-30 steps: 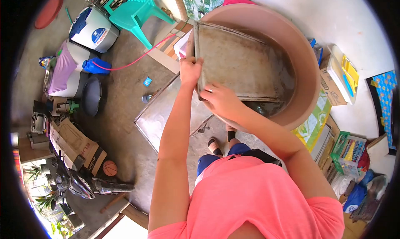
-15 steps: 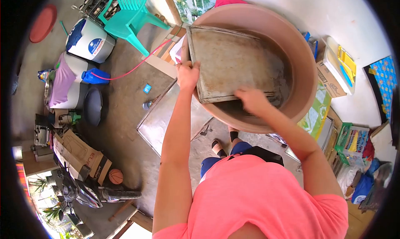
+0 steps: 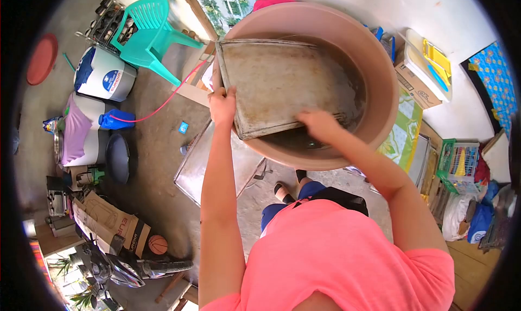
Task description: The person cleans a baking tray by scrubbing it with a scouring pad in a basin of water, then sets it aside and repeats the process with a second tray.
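A worn rectangular metal tray with a raised rim leans in a large brown tub, its far right part dipping into murky water. My left hand is closed on the tray's left rim, which sticks out over the tub's edge. Near the tray's lower rim, my right hand presses on its surface with curled fingers. Whatever may be under those fingers is hidden.
Another metal tray lies on the floor left of my feet. A green plastic chair, a white washing machine and a blue jug with a pink hose stand left. Right are a cardboard box and a green crate.
The view has shifted, so tub and tray appear farther left. My right hand, blurred before, shows more sharply and sits slightly farther from the tray's near left corner. My left hand keeps its grip.
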`<state>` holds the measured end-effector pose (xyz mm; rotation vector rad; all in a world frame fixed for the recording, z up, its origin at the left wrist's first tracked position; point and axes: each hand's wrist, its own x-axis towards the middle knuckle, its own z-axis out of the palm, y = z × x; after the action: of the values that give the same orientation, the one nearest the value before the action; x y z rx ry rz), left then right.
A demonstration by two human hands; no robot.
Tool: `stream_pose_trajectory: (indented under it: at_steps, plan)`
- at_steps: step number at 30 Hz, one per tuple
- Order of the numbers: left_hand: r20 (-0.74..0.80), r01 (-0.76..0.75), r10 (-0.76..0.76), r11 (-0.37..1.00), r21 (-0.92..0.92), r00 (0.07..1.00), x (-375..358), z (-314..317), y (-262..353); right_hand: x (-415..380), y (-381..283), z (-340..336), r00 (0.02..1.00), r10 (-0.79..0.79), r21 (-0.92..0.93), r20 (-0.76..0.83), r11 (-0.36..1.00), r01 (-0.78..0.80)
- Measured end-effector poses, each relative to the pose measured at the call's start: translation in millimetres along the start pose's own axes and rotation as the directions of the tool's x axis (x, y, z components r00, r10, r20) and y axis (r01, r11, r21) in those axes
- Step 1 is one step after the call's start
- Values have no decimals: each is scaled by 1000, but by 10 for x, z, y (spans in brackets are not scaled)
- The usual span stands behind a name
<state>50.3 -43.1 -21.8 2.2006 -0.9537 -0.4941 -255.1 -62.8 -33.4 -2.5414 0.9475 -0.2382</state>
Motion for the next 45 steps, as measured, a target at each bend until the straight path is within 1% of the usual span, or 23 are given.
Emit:
stream_pose_trajectory:
  at_steps: [2,4,7,8,9,10,11,13,15,18,21,24,27,31,32,33,35,36,38,40,42,44,45]
  plan:
    - [-12,14,-14,1000,-1,1000,-38,10,2,-56,598,-86,966,185,-219,183,965,-143]
    - [-26,16,-16,1000,0,1000,-46,-1,33,-76,916,-161,965,210,-280,160,947,-159]
    - [1,28,-28,999,46,1000,-37,-26,50,-94,974,-52,942,292,-438,164,878,-196]
    - [28,35,-36,999,32,999,-35,-36,53,-98,880,24,971,211,-385,112,910,-153]
    - [5,35,-35,999,23,999,-51,-32,66,-16,635,-12,960,192,-349,203,930,-112]
    - [-16,37,-36,999,19,999,-66,-18,70,62,277,-67,994,28,-211,110,977,-4]
    - [-38,36,-35,999,16,999,-83,-15,71,180,-62,-70,997,-34,-120,66,992,42]
    - [-39,42,-42,999,14,998,-72,-24,70,413,-711,-148,985,-171,-9,21,985,171]
    - [-45,20,-19,1000,9,999,-29,23,-13,574,-1132,-160,952,-299,197,-66,931,306]
    - [-25,-30,29,997,-77,999,24,82,-162,550,-1320,3,893,-334,252,-301,876,412]
    - [-51,-56,51,993,-106,997,5,65,-124,419,-1180,-60,893,-376,249,-247,866,433]
    - [-31,-36,32,988,-153,999,-46,34,-80,593,-1175,-64,930,-310,319,-199,877,360]
    - [-50,-50,42,983,-176,998,12,69,-131,970,-1031,118,907,-238,318,-348,880,353]
    - [-59,-62,54,985,-158,997,27,67,-131,1379,-748,-13,908,-125,297,-400,920,258]
    - [-58,-74,66,985,-158,996,24,82,-162,1197,-856,-64,929,-144,355,-340,896,269]
    - [-56,-84,76,984,-160,996,11,91,-193,1076,-886,33,925,-269,273,-267,900,340]
    - [-66,-86,78,988,-127,995,-16,60,-145,874,-1000,81,875,-331,366,-354,812,455]
    - [-66,-80,73,990,-113,995,-30,56,-140,937,-923,105,891,-321,364,-322,827,429]
    - [-53,-72,67,993,-95,996,-33,62,-134,1252,-672,159,906,-115,371,-406,886,279]
    - [-25,-66,64,994,-82,998,-27,58,-132,1615,-72,201,853,191,430,-486,902,44]
    - [-37,-21,22,1000,4,999,-82,9,-6,1657,670,234,731,275,292,-625,950,-108]
    - [-94,-25,32,997,75,995,-190,-22,111,1411,1360,273,694,338,173,-636,939,-299]
    - [-145,-48,63,993,105,987,-256,-17,149,1357,1371,243,690,405,203,-600,911,-359]
